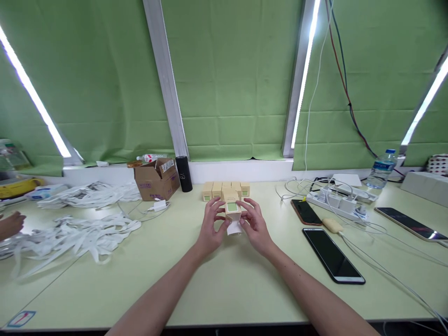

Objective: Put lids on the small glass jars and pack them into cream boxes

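Between my two hands is a small tan box (233, 207) with a green label, a white flap (234, 227) hanging open at its near end. The fingers of my left hand (212, 225) curl round its left side, thumb near the flap. On the right side, my right hand (256, 227) grips it with thumb and fingers. Just behind stands a row of several similar tan boxes (207, 191), some with green labels showing.
A brown carton (157, 179) and black cylinder (184, 173) stand back left, white straps (84, 231) nearer. Phones (333, 254), a power strip (336, 205), cables and a bottle (381, 170) lie or stand right. Another person's hand (12, 225) shows far left.
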The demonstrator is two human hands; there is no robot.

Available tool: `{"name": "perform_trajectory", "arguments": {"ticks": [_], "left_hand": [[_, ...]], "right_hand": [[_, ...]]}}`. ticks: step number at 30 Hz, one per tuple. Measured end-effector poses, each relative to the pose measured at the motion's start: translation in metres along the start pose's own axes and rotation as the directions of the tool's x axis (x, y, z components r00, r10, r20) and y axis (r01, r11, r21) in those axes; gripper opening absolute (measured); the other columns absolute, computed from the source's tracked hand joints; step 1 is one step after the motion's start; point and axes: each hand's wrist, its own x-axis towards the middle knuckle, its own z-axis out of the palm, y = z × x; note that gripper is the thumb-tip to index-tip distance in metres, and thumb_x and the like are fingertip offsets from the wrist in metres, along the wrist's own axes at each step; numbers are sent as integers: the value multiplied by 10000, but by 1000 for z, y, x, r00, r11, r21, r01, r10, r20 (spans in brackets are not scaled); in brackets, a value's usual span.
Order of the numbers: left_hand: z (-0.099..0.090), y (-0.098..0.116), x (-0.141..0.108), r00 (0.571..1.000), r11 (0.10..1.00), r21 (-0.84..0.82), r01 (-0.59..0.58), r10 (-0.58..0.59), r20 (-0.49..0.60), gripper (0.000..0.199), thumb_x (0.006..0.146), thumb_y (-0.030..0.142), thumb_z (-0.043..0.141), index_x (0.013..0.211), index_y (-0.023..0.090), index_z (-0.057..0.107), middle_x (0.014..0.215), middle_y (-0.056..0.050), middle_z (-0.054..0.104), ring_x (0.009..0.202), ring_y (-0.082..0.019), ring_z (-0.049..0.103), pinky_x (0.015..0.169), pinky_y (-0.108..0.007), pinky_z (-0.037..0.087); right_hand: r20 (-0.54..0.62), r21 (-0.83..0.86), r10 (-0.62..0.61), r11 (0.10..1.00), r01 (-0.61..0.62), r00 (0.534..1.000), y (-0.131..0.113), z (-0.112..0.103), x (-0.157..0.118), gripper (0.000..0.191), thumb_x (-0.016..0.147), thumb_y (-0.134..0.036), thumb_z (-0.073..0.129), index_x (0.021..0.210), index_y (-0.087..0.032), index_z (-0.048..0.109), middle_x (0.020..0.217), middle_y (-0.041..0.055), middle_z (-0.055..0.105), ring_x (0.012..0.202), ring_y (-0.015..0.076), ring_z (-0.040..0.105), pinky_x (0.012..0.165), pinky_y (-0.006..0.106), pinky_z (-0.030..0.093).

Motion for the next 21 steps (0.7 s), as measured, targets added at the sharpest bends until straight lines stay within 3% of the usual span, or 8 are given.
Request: {"name": "perform_trajectory", "arguments": {"ticks": [6, 21], "left_hand": [[0, 2, 1, 1000, 999, 44, 18, -17, -21, 289, 972, 291, 628, 1260, 265, 621, 1499, -137, 414, 1073, -201, 671, 890, -417, 635], [5, 2, 2, 993, 993, -22, 115, -116, -31, 295, 954, 371, 684, 1233, 276, 686, 1414, -103, 434, 845, -125, 707, 853, -388, 645]], "right_hand": [[45, 6, 1, 1000, -1, 999, 3, 0, -1, 462, 973, -408, 626, 1426, -348, 564, 1542, 118, 334, 917, 165, 713, 961, 456, 621], [-69, 132, 179, 977, -169, 981, 5, 4, 6, 409, 867, -429, 753, 1254, -317, 682, 1531, 111, 407, 755, 127, 698, 763, 377, 645]]}}
